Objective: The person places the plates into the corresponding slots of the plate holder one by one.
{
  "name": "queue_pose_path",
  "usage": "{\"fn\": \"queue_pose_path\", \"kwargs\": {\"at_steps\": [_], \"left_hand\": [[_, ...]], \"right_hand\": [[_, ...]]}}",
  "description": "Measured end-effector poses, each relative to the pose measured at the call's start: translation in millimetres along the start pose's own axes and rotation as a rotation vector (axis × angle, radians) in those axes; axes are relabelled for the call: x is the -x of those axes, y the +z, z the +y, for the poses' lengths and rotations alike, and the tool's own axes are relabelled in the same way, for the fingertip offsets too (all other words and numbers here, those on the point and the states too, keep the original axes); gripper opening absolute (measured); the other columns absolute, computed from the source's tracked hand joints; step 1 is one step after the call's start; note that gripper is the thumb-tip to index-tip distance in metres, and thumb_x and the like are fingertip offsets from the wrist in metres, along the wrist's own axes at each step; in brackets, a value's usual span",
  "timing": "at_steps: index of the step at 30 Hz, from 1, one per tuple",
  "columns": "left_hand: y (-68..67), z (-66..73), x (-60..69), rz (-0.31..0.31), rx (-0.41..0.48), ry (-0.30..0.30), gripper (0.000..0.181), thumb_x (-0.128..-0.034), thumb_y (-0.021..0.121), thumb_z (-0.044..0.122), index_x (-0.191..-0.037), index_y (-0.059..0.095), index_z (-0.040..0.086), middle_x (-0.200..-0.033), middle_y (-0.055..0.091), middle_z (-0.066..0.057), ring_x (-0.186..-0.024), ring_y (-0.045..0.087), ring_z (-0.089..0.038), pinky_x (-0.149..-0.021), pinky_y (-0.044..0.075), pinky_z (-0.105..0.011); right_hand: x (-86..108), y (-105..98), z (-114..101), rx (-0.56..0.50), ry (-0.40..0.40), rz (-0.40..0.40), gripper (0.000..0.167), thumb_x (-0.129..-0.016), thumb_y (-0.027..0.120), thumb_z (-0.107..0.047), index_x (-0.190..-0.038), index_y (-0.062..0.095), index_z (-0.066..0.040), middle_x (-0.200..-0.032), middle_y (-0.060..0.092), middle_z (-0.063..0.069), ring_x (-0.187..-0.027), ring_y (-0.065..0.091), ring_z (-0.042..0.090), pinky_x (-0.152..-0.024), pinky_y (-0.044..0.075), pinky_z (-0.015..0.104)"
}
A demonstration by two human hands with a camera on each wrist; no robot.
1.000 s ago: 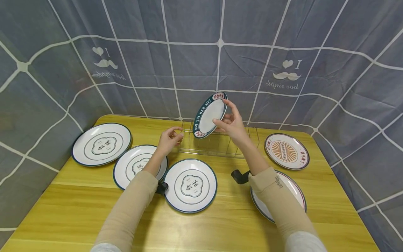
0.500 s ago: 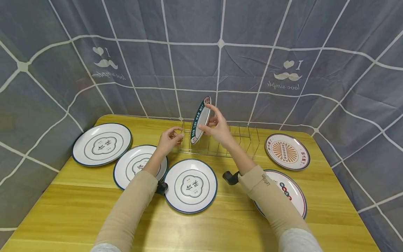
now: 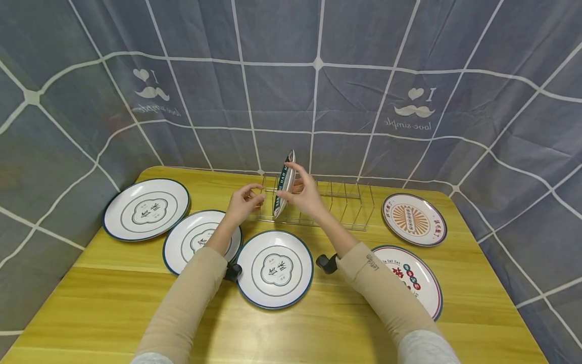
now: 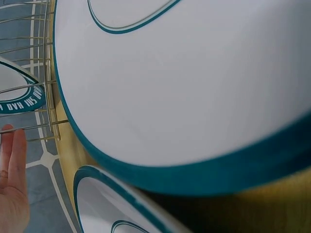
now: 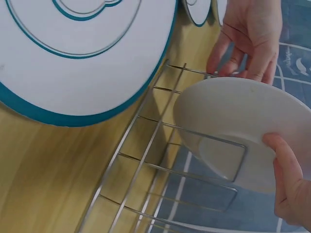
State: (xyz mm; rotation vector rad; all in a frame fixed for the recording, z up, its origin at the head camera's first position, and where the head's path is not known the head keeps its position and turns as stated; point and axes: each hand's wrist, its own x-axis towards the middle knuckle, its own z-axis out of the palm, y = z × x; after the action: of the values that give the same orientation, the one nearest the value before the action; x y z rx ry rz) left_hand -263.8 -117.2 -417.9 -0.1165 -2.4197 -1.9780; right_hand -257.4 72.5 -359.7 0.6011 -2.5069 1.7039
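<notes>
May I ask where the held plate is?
In the head view, the plate is in the right hand, at the left end of the wire rack, near the left hand.

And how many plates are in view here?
6: green-banded plate in the right hand; far-left plate; second-left plate; centre plate; sunburst plate and partly sleeve-covered plate at right. More may be stacked underneath.

The left wrist view crops the held plate [image 4: 19,103], and a sleeve [image 3: 386,288] partly hides the front-right plate [image 3: 426,283].
</notes>
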Motion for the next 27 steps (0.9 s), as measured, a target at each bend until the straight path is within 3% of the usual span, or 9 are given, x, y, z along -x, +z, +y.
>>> {"fn": "queue_pose_path", "kwargs": {"at_steps": [8, 9, 15, 16, 22, 27], "left_hand": [[-0.6, -1.0, 0.9, -0.001, -0.01, 0.004, 0.031, -0.0896, 0.058, 0.011, -0.118, 0.055, 0.0, -0.08, 0.054, -0.012, -0.087, 0.056, -0.042, -0.078, 0.054, -0.042], [-0.5, -1.0, 0.9, 0.0, -0.01, 0.005, 0.031, -0.0895, 0.058, 0.011, -0.118, 0.055, 0.001, -0.08, 0.054, -0.012, -0.088, 0.056, -0.042, -0.078, 0.054, -0.042], [-0.3, -1.9, 0.0, -0.011, -0.001, 0.009, 0.031, -0.0892, 0.059, 0.011, -0.118, 0.055, 0.0, -0.079, 0.054, -0.012, -0.089, 0.056, -0.043, -0.077, 0.055, -0.041], [-0.3, -1.9, -0.1, -0.013, 0.0, 0.008, 0.031, -0.0892, 0.059, 0.011, -0.118, 0.055, 0.0, -0.079, 0.054, -0.011, -0.088, 0.056, -0.043, -0.076, 0.055, -0.041], [-0.3, -2.9, -0.8, -0.01, -0.015, 0.001, 0.031, -0.0892, 0.059, 0.011, -0.119, 0.055, 0.003, -0.08, 0.054, -0.011, -0.087, 0.057, -0.04, -0.076, 0.055, -0.04], [-0.3, -3.1, 0.2, -0.007, -0.011, 0.001, 0.033, -0.0891, 0.059, 0.011, -0.12, 0.054, 0.001, -0.078, 0.054, -0.009, -0.086, 0.058, -0.037, -0.077, 0.055, -0.04]], "right_hand": [[2.0, 7, 11, 0.024, 0.0, 0.019, 0.071, -0.077, 0.075, -0.015, -0.137, 0.038, -0.024, -0.118, 0.042, 0.018, -0.093, 0.055, 0.031, -0.069, 0.054, 0.038], [-4.1, 8, 25, 0.016, -0.02, 0.015, 0.072, -0.077, 0.075, -0.02, -0.138, 0.037, -0.026, -0.117, 0.042, 0.016, -0.093, 0.055, 0.029, -0.069, 0.054, 0.037], [-2.7, 8, 26, 0.042, -0.021, 0.002, 0.071, -0.079, 0.072, -0.025, -0.139, 0.035, -0.027, -0.117, 0.04, 0.016, -0.097, 0.054, 0.029, -0.075, 0.053, 0.038], [3.8, 7, 13, 0.06, -0.005, 0.005, 0.07, -0.08, 0.072, -0.021, -0.139, 0.035, -0.024, -0.117, 0.04, 0.018, -0.097, 0.054, 0.031, -0.076, 0.053, 0.04], [5.6, 7, 10, 0.111, 0.007, -0.008, 0.072, -0.081, 0.07, -0.019, -0.142, 0.031, -0.023, -0.12, 0.04, 0.016, -0.099, 0.054, 0.029, -0.078, 0.052, 0.039], [18.0, -7, -14, -0.012, 0.052, -0.068, 0.076, -0.086, 0.065, -0.012, -0.146, 0.02, -0.021, -0.139, 0.031, 0.018, -0.111, 0.049, 0.036, -0.084, 0.051, 0.044]]}}
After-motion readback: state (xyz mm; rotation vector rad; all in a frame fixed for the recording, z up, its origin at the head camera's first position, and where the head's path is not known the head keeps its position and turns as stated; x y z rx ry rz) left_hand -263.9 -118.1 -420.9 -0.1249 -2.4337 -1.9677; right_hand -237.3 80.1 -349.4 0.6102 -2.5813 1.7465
